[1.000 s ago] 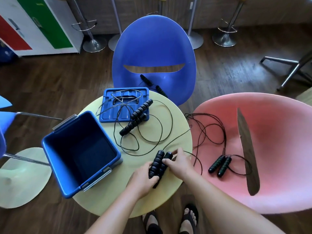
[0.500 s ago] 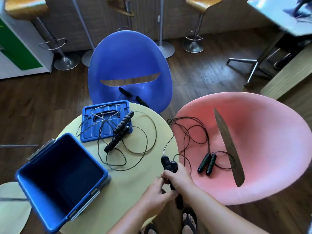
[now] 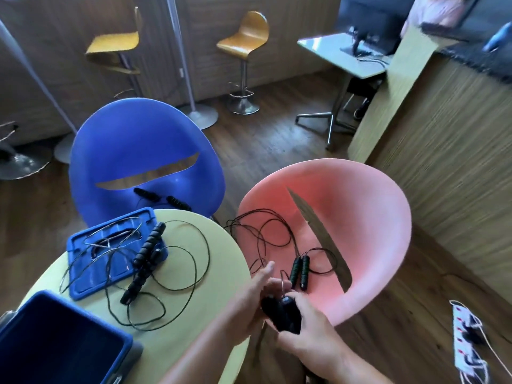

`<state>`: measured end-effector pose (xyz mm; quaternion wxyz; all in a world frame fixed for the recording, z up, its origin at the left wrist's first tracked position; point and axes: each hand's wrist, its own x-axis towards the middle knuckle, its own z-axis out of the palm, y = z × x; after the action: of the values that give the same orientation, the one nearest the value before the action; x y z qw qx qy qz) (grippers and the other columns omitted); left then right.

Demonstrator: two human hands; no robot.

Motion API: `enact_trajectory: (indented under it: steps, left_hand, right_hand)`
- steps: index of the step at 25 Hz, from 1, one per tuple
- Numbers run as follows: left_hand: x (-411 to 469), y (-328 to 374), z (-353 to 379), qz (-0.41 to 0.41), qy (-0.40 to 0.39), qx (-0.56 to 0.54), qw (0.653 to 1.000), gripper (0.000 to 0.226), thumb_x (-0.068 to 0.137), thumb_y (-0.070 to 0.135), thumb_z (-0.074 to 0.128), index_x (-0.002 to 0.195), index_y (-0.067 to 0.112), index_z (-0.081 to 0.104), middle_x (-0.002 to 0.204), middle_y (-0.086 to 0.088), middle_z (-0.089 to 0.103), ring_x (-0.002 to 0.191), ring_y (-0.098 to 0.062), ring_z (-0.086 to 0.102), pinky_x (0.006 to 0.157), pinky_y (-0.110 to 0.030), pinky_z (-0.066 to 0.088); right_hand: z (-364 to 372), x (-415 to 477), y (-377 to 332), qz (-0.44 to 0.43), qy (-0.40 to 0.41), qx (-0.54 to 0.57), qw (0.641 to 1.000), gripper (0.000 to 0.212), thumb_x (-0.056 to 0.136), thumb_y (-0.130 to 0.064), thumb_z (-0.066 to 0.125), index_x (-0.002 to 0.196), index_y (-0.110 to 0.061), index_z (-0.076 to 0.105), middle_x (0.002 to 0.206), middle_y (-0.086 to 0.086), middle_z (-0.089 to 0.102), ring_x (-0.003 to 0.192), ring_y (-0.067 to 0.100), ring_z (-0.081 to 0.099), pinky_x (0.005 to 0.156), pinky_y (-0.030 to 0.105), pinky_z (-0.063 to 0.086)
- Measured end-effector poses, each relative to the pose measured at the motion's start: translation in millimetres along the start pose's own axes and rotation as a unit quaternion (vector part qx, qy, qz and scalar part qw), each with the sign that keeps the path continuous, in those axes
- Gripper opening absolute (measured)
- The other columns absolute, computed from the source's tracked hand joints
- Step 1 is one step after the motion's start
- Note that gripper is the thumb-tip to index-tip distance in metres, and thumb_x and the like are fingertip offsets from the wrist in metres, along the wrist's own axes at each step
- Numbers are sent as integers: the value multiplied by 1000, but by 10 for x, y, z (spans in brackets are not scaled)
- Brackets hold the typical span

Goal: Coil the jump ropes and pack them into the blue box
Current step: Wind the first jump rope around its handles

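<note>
My right hand [image 3: 310, 339] grips two black jump rope handles [image 3: 282, 314] held together off the table's right edge. My left hand [image 3: 249, 295] is beside them with fingers spread, touching the thin rope that rises from the handles. A second jump rope [image 3: 144, 261] lies uncoiled on the round yellow table [image 3: 210, 273], partly over the blue lid [image 3: 83, 281]. A third rope with its handles [image 3: 300, 270] lies in the pink chair [image 3: 360, 217]. A fourth pair of handles [image 3: 160, 199] rests on the blue chair [image 3: 138, 145]. The open blue box [image 3: 41, 345] is at bottom left.
Bar stools [image 3: 243, 42] stand along the back wall. A wooden counter [image 3: 448, 139] fills the right side, with a desk [image 3: 349, 56] behind it. A white power strip [image 3: 468, 345] lies on the wooden floor at right.
Both hands lifted the handle pair off the table and carried it right, toward the pink chair. My view tilted up and right, so the box slid to the bottom left corner.
</note>
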<state>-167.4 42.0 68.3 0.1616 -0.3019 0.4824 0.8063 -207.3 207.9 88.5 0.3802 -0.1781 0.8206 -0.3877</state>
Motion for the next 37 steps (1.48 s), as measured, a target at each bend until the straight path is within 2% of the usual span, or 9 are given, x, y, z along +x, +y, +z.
enact_trajectory:
  steps: [6, 11, 17, 21, 26, 29, 31, 33, 37]
  left_hand:
    - [-113, -100, 627, 93, 102, -76, 988, 18, 107, 20, 49, 98, 5, 53, 58, -10, 58, 78, -31, 72, 71, -36, 51]
    - [-180, -296, 1056, 146, 203, -179, 952, 15, 109, 19, 44, 100, 9, 49, 54, -3, 42, 53, -24, 55, 69, -38, 51]
    - [-335, -731, 1547, 204, 239, -236, 920, 13, 109, 8, 43, 98, 10, 49, 61, -4, 48, 62, -21, 50, 62, -34, 51]
    - [-596, -1123, 1733, 211, 233, -95, 945, 20, 102, 22, 58, 96, 3, 56, 71, -8, 62, 72, -24, 61, 77, -41, 52]
    - [-981, -1488, 1661, 147, 300, 24, 942, 51, 100, 49, 56, 87, 3, 74, 81, -10, 74, 72, -21, 66, 69, -32, 49]
    - [-1287, -1714, 1521, 204, 357, 179, 894, 16, 84, 31, 64, 99, 29, 69, 101, 8, 71, 89, -15, 68, 78, -30, 55]
    - [-1519, -1798, 1500, 274, 307, 365, 835, 58, 80, 15, 65, 126, 47, 54, 130, 27, 52, 117, 3, 54, 97, -14, 46]
    - [-1742, -1785, 1606, 330, 242, 443, 798, 60, 77, 24, 61, 131, 48, 56, 140, 33, 44, 130, 11, 40, 105, -3, 29]
    - [-2057, -1800, 1746, 426, 220, 337, 810, 21, 82, 37, 55, 94, 30, 71, 100, 19, 72, 100, -2, 63, 87, -23, 47]
  right_hand:
    - [-170, -196, 417, -2, -53, 17, 998, 48, 70, -37, 78, 115, -32, 65, 111, -13, 76, 106, -3, 68, 96, 34, 57]
    - [-315, -298, 786, -29, -75, 9, 997, 59, 66, -35, 83, 119, -37, 57, 109, -10, 76, 104, 8, 71, 93, 43, 58]
    - [-333, -783, 1136, -79, -48, 12, 996, 68, 62, -40, 65, 128, -44, 52, 114, -19, 71, 105, -10, 64, 87, 15, 52]
    - [-323, -1247, 1218, -45, -31, 28, 998, 65, 57, -34, 63, 116, -60, 51, 105, -25, 73, 101, -9, 67, 78, 4, 46]
    - [-585, -1777, 1226, -72, -40, -29, 996, 50, 59, -39, 59, 106, -53, 56, 86, -25, 73, 82, -7, 68, 72, 7, 48]
    - [-749, -2121, 1160, -69, -92, -83, 990, 48, 62, -39, 61, 109, -46, 59, 85, -15, 73, 76, -3, 67, 77, 18, 53]
    - [-792, -2403, 1053, -73, -123, -100, 985, 44, 66, -32, 65, 110, -40, 62, 82, -7, 71, 76, 5, 66, 74, 27, 53]
    - [-786, -2709, 916, -84, -140, -88, 983, 39, 67, -31, 71, 105, -36, 64, 74, -10, 64, 70, 5, 61, 68, 26, 47]
    - [-772, -3124, 627, -103, -184, -10, 977, 31, 71, -23, 75, 98, -15, 61, 70, 0, 62, 64, 18, 61, 61, 31, 48]
